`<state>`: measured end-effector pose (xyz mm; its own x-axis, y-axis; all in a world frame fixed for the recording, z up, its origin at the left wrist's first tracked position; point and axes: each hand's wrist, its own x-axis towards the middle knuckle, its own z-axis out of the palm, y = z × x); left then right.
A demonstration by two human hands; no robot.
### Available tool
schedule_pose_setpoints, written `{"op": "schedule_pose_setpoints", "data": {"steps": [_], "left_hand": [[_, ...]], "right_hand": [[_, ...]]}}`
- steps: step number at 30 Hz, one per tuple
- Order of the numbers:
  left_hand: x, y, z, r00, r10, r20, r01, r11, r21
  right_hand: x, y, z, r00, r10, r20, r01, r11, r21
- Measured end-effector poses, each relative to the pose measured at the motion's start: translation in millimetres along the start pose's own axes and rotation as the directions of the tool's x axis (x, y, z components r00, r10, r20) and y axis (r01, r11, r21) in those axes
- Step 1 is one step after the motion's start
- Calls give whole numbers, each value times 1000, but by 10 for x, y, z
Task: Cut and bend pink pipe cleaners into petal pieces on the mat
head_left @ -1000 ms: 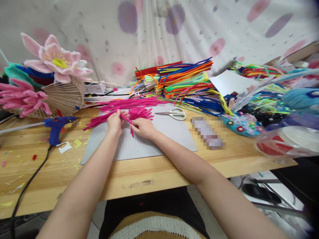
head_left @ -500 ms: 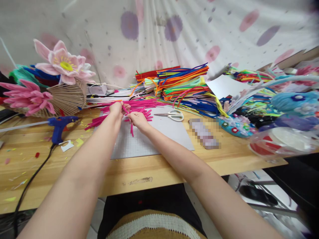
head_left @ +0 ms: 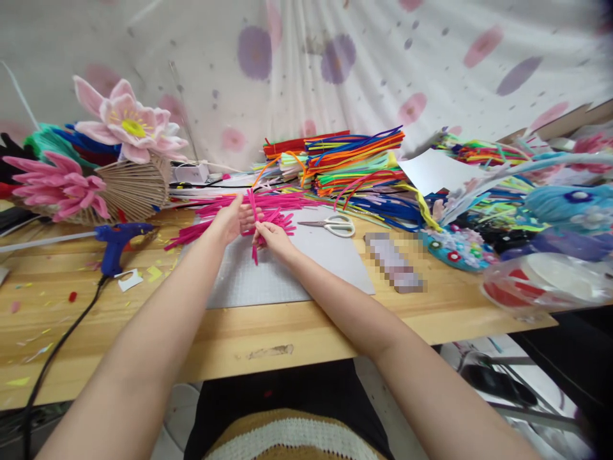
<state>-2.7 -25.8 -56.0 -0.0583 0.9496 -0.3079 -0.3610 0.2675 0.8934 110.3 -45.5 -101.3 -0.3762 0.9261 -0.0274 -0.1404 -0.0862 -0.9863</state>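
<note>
Above the grey cutting mat [head_left: 287, 281], my right hand [head_left: 271, 237] pinches a few magenta pipe cleaners [head_left: 251, 199], which stand nearly upright and poke out above and below the fingers. My left hand [head_left: 234, 220] is open beside them, palm turned toward the stems and fingers apart; whether its fingertips touch them I cannot tell. Behind and under both hands lies a pile of magenta pipe cleaners [head_left: 282, 201], with cut ends spread to either side. White-handled scissors [head_left: 338, 225] rest on the mat to the right of my right hand.
A blue glue gun [head_left: 115, 246] with a black cord stands at left, near a pale pink fuzzy flower [head_left: 131, 124]. Bundles of coloured pipe cleaners [head_left: 354, 160] are stacked at the back. At right lie a blurred-out flat object [head_left: 395, 262] and a plastic-wrapped roll [head_left: 541, 281].
My left hand has opened and let go of the pipe cleaners it was pinching. They now stand more upright in my right hand. The view has shifted slightly.
</note>
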Motion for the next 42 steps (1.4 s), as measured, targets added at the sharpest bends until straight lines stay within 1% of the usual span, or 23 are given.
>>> {"op": "schedule_pose_setpoints", "data": {"steps": [1, 3, 5, 8, 9, 11, 14, 15, 17, 20, 22, 23, 24, 25, 26, 28, 30, 31, 32, 33, 35, 39, 42], "left_hand": [[-42, -49, -4, 999, -17, 35, 17, 1000, 13], [-104, -170, -10, 997, 23, 78, -25, 999, 32], [-132, -283, -23, 994, 92, 58, -94, 995, 38], [-143, -366, -79, 990, 129, -57, -132, 989, -63], [-147, -366, -110, 988, 111, -106, -124, 985, -123], [-164, -339, -184, 983, 58, -175, -98, 969, -227], [-209, -282, -288, 979, 24, -204, -81, 958, -274], [-225, -269, -312, 978, 23, -206, -80, 959, -273], [-252, -263, -338, 980, 21, -200, -75, 961, -267], [-269, -289, -342, 987, 31, -160, -73, 961, -265], [-267, -315, -342, 991, 64, -117, -93, 959, -267], [-265, -326, -342, 992, 83, -95, -105, 959, -264], [-263, -335, -342, 992, 98, -76, -115, 960, -257], [-263, -341, -341, 992, 107, -65, -120, 962, -246], [-264, -345, -337, 992, 109, -60, -120, 965, -234], [-272, -348, -320, 994, 97, -58, -107, 971, -215], [-283, -357, -290, 996, 87, -32, -92, 975, -203], [-288, -368, -271, 996, 85, -9, -85, 976, -198], [-293, -384, -249, 996, 86, 21, -80, 978, -193], [-297, -406, -226, 995, 88, 51, -77, 979, -188], [-305, -466, -174, 992, 84, 97, -66, 982, -176], [-321, -615, -63, 990, 82, 111, -71, 992, -100], [-339, -694, 0, 988, 113, 103, -114, 993, 7]], "right_hand": [[12, 25, -37, 1000, -3, 10, 3, 1000, 19], [27, 64, -93, 999, -5, 51, 3, 999, 39], [23, 91, -119, 994, 15, 111, -18, 1000, 26], [-5, 129, -129, 985, 35, 169, -25, 998, -62], [-14, 142, -135, 986, 28, 165, -8, 993, -116], [-21, 166, -160, 994, -17, 107, 46, 962, -268], [-15, 170, -208, 990, -134, -35, 94, 838, -538], [-13, 158, -214, 984, -164, -70, 87, 783, -616], [-10, 119, -196, 980, -170, -103, 40, 675, -737], [-2, 48, -94, 987, -128, -98, -19, 513, -858], [20, 14, -14, 990, -125, -67, -10, 410, -912], [39, 5, 16, 991, -123, -51, 0, 381, -925], [62, -1, 35, 992, -116, -42, 5, 377, -926], [87, -3, 40, 994, -104, -39, 6, 402, -916], [112, -5, 30, 996, -79, -40, 0, 455, -891], [146, -12, -33, 999, 5, -33, -29, 628, -777], [145, -35, -141, 995, 101, 17, -74, 823, -564], [130, -55, -206, 990, 131, 49, -97, 897, -432], [108, -79, -275, 987, 143, 77, -113, 945, -307], [81, -105, -346, 986, 140, 90, -119, 971, -207], [27, -154, -483, 988, 115, 101, -107, 991, -83], [-33, -178, -674, 997, 35, 64, -38, 998, 41], [-33, -125, -712, 998, 15, 57, -22, 994, 111]]}}
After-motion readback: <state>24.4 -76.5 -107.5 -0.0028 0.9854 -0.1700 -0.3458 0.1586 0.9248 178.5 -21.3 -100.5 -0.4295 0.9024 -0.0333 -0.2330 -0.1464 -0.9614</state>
